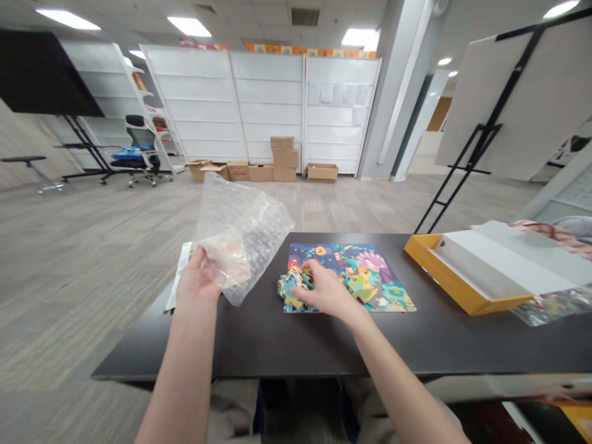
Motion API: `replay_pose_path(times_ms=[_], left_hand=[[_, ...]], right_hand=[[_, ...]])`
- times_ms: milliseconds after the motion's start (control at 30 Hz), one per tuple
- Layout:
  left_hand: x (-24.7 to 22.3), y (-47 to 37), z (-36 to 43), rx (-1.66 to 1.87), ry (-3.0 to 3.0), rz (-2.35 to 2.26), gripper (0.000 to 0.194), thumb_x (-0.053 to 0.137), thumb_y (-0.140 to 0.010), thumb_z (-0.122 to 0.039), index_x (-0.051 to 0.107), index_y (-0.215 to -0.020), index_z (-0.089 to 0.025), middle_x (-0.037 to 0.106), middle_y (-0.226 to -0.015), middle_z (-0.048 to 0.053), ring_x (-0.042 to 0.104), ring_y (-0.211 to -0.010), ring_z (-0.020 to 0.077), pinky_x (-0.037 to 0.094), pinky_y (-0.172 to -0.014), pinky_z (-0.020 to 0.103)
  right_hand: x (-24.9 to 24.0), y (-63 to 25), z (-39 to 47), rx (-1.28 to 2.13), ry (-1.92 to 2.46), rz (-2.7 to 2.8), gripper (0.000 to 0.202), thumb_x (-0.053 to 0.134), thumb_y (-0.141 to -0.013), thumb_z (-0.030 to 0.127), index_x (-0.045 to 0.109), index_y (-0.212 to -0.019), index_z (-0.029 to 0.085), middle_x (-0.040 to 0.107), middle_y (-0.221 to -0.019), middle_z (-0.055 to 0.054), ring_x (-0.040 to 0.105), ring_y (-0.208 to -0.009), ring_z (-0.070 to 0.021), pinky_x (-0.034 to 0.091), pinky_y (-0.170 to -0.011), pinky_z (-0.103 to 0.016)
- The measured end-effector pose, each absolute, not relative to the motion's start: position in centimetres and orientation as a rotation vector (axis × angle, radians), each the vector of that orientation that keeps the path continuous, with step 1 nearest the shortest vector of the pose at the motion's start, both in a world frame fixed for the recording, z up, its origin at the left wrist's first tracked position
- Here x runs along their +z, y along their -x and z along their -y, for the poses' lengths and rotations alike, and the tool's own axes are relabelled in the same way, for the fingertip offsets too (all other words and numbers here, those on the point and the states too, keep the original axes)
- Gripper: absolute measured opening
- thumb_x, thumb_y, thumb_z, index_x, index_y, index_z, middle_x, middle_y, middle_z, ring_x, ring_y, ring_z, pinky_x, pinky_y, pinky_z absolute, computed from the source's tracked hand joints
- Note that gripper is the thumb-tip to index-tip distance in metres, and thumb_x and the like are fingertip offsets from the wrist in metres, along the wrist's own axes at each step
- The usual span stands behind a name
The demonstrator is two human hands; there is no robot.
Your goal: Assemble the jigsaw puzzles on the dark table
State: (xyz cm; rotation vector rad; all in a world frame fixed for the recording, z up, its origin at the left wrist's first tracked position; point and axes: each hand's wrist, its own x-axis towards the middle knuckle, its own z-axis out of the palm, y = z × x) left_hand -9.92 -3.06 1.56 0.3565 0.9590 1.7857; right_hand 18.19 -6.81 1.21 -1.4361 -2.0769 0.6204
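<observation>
A clear plastic bag is gripped at its lower left by my left hand, raised over the left part of the table. My right hand has its thumb and fingers around some loose puzzle pieces in a small pile. The pile lies on the left edge of a colourful picture sheet with an underwater scene. More loose pieces rest on the sheet, just right of my right hand.
On the dark table, an open yellow-edged box stands at the right, with plastic packaging and a striped cloth beside it. A white paper-like item lies behind my left hand. A whiteboard stand is beyond the table.
</observation>
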Motion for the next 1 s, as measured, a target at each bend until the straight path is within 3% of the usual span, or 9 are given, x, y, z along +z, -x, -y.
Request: replay_pose_path(times_ms=[167, 267, 400, 533, 667, 767, 900, 1000], left_hand=[[2.6, 7.6, 3.4, 1.802, -0.211, -0.937, 0.011, 0.059, -0.095, -0.021, 0.069, -0.092, -0.018, 0.075, -0.077, 0.002, 0.073, -0.072, 0.0163, 0.062, -0.079, 0.030], [3.0, 6.5, 3.6, 1.755, -0.207, -0.940, 0.009, 0.060, -0.093, -0.018, 0.069, -0.093, -0.017, 0.074, -0.073, 0.002, 0.073, -0.069, 0.0178, 0.063, -0.075, 0.031], [3.2, 4.5, 3.7, 1.707, -0.214, -0.892, 0.010, 0.059, -0.094, -0.015, 0.069, -0.094, -0.016, 0.073, -0.071, 0.001, 0.071, -0.063, 0.0155, 0.062, -0.069, 0.026], [3.2, 2.6, 3.5, 1.711, -0.188, -0.817, 0.011, 0.060, -0.093, -0.015, 0.068, -0.101, -0.014, 0.073, -0.071, 0.002, 0.071, -0.062, 0.0149, 0.060, -0.063, 0.024], [3.0, 1.0, 3.0, 1.728, -0.150, -0.744, 0.012, 0.059, -0.093, -0.011, 0.067, -0.102, -0.015, 0.073, -0.074, 0.002, 0.072, -0.065, 0.0140, 0.060, -0.064, 0.022], [2.9, -0.9, 2.7, 1.729, -0.191, -0.722, 0.013, 0.058, -0.091, -0.005, 0.065, -0.097, -0.015, 0.074, -0.076, 0.001, 0.071, -0.067, 0.0119, 0.059, -0.068, 0.021], [3.1, -4.6, 3.1, 1.680, -0.371, -0.678, 0.015, 0.069, -0.083, -0.004, 0.062, -0.091, -0.016, 0.073, -0.078, -0.001, 0.070, -0.068, 0.0109, 0.058, -0.072, 0.023], [3.3, -7.1, 3.9, 1.579, -0.509, -0.651, 0.029, 0.076, -0.075, -0.005, 0.059, -0.094, -0.017, 0.073, -0.088, 0.001, 0.072, -0.080, 0.0120, 0.057, -0.081, 0.025]], right_hand=[[0.9, -18.1, 6.6, 0.458, 1.475, 2.134, 0.034, 0.065, -0.088, 0.043, 0.063, -0.109, 0.016, 0.068, -0.109, -0.013, 0.062, -0.102, -0.0268, 0.045, -0.090, -0.037], [0.5, -18.4, 6.5, 0.283, 1.566, 2.190, 0.038, 0.058, -0.094, 0.048, 0.068, -0.107, 0.015, 0.068, -0.109, -0.017, 0.059, -0.108, -0.0314, 0.042, -0.097, -0.044], [0.1, -18.4, 6.4, 0.163, 1.596, 2.226, 0.041, 0.052, -0.097, 0.051, 0.074, -0.099, 0.016, 0.068, -0.109, -0.018, 0.057, -0.108, -0.0326, 0.041, -0.098, -0.047], [0.9, -19.0, 6.5, 0.261, 1.474, 2.163, 0.028, 0.064, -0.092, 0.043, 0.075, -0.102, 0.019, 0.067, -0.117, -0.014, 0.055, -0.114, -0.0304, 0.040, -0.101, -0.046], [2.8, -20.7, 7.0, 0.680, 1.108, 2.080, 0.046, 0.079, -0.078, 0.046, 0.070, -0.116, 0.022, 0.069, -0.113, -0.008, 0.062, -0.100, -0.0235, 0.049, -0.090, -0.037], [3.8, -22.1, 7.4, 0.908, 1.039, 1.802, 0.053, 0.077, -0.078, 0.052, 0.067, -0.120, 0.022, 0.072, -0.102, -0.005, 0.065, -0.084, -0.0198, 0.052, -0.076, -0.033], [4.2, -24.6, 7.7, 0.717, 1.090, 1.430, 0.031, 0.066, -0.084, 0.048, 0.071, -0.092, 0.018, 0.071, -0.084, -0.004, 0.065, -0.075, -0.0175, 0.051, -0.070, -0.030], [4.6, -28.7, 8.2, 0.511, 1.195, 1.278, 0.032, 0.066, -0.083, 0.048, 0.071, -0.086, 0.017, 0.070, -0.076, -0.003, 0.061, -0.068, -0.0158, 0.049, -0.062, -0.027]])
